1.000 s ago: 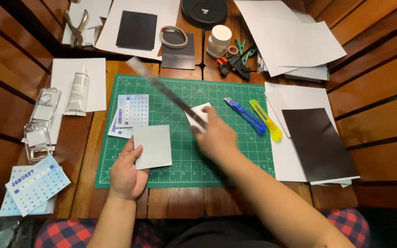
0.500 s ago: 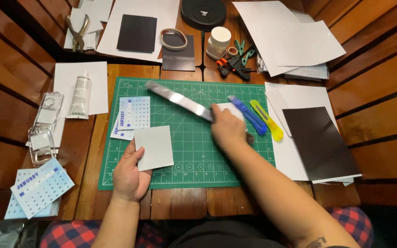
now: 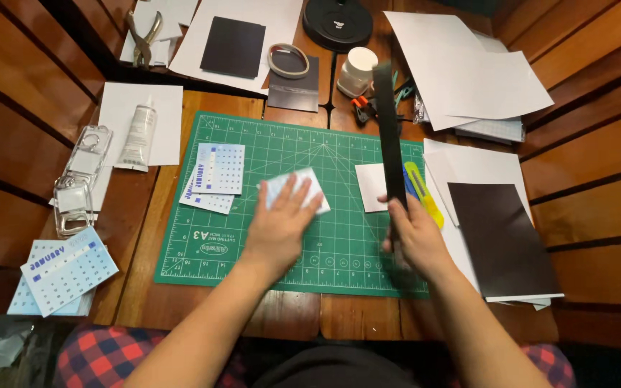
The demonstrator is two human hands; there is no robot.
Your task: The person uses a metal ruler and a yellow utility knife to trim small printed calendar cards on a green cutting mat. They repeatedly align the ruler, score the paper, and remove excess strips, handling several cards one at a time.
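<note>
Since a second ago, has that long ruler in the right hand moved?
Yes. The ruler has swung from lying diagonally over the green cutting mat to standing along its right edge, beside the yellow cutter.

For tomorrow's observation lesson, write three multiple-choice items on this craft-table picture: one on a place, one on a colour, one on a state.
1. Where does the left hand rest?
A. on the small card on the cutting mat
B. on the glue tube
C. on the tape roll

2. What colour is the cutting mat?
A. blue
B. green
C. red

3. How is the ruler held by the right hand?
A. flat on the mat
B. lifted, pointing away from the person
C. tucked under paper

Answers: 1 A, the fingers press the card; 2 B, the gridded mat is green; 3 B, its far end is raised over the clutter beyond the mat.
</note>
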